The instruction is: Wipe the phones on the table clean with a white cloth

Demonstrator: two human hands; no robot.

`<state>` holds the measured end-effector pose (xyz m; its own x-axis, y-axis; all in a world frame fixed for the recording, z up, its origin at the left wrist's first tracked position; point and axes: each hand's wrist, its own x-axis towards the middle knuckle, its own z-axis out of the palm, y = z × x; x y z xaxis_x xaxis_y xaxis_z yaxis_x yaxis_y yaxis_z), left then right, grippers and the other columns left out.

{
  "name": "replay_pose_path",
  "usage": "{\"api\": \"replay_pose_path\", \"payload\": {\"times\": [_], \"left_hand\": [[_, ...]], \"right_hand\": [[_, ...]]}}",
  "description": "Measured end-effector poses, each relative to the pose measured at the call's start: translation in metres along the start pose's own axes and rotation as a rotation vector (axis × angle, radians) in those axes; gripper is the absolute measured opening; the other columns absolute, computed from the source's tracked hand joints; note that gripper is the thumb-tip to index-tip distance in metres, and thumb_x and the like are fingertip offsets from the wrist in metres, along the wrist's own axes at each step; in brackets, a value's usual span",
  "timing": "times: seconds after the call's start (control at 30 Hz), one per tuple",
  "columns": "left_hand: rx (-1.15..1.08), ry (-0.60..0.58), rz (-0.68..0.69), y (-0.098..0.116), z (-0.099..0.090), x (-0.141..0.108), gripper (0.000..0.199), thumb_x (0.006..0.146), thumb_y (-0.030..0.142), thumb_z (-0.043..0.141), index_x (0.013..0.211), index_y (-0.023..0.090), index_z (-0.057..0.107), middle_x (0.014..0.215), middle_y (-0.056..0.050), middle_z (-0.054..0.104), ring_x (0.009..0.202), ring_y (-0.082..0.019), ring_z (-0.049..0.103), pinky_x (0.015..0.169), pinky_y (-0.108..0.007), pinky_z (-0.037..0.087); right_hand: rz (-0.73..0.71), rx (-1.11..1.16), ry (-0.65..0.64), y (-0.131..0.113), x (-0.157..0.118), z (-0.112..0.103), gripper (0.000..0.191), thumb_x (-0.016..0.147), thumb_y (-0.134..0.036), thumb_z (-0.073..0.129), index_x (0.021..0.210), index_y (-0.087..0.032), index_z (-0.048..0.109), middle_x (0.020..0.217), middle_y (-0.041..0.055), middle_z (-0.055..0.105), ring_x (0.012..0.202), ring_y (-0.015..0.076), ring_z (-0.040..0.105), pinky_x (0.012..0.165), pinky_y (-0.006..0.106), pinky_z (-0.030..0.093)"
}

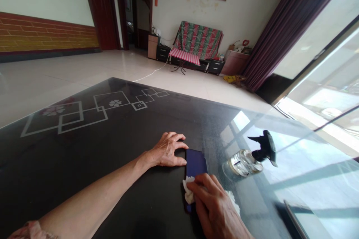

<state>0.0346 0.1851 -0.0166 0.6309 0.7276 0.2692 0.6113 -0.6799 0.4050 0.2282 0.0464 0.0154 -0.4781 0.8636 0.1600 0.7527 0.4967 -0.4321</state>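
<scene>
A flat phone (196, 162) with a dark blue face lies on the glossy black tabletop (126, 164). At its upper left edge is my left hand (167, 151), fingers spread, with the thumb and index fingertips at or touching the rim. My right hand (214, 203) is closed on a crumpled white tissue (189, 193) and presses it to the lower part of the phone. More white tissue (233, 201) shows past the right side of that hand. To the right, a clear spray bottle (244, 163) with a black trigger head lies tilted or is skewed by the lens; I cannot tell which.
A flat, dark-edged object (294, 216) lies at the lower right of the table. Beyond the table are tiled floor, a small table with a pink striped cover (185, 56), a cloth-draped object (199, 39), and a purple curtain (291, 18) beside bright glass.
</scene>
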Motion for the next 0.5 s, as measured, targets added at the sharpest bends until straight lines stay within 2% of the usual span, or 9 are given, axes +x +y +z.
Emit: {"api": "replay_pose_path", "payload": {"times": [0.1, 0.2, 0.5], "left_hand": [[0.003, 0.0, 0.003, 0.001, -0.001, 0.0, 0.045, 0.066, 0.048, 0.074, 0.106, 0.029, 0.069, 0.132, -0.004, 0.053, 0.12, -0.031, 0.045, 0.1, -0.048, 0.034], [0.004, -0.001, 0.003, 0.001, -0.001, 0.0, 0.045, 0.067, 0.049, 0.074, 0.106, 0.029, 0.069, 0.132, -0.004, 0.053, 0.119, -0.031, 0.045, 0.1, -0.047, 0.035], [0.002, 0.013, 0.007, 0.0, 0.0, 0.0, 0.045, 0.066, 0.048, 0.074, 0.106, 0.029, 0.068, 0.131, -0.004, 0.054, 0.118, -0.03, 0.046, 0.099, -0.046, 0.036]], "right_hand": [[-0.039, 0.025, 0.001, 0.003, -0.008, 0.002, 0.031, 0.089, -0.012, 0.043, 0.11, -0.027, 0.061, 0.1, 0.005, 0.055, 0.088, 0.0182, 0.052, 0.076, 0.029, 0.048], [-0.01, 0.01, 0.022, 0.015, -0.003, 0.001, 0.029, 0.093, -0.015, 0.041, 0.11, -0.027, 0.061, 0.101, 0.005, 0.054, 0.09, 0.0178, 0.052, 0.079, 0.03, 0.047], [0.059, -0.187, 0.175, 0.039, 0.058, 0.009, 0.022, 0.094, -0.017, 0.044, 0.098, -0.022, 0.065, 0.094, 0.0053, 0.054, 0.084, 0.0182, 0.051, 0.08, 0.031, 0.044]]}}
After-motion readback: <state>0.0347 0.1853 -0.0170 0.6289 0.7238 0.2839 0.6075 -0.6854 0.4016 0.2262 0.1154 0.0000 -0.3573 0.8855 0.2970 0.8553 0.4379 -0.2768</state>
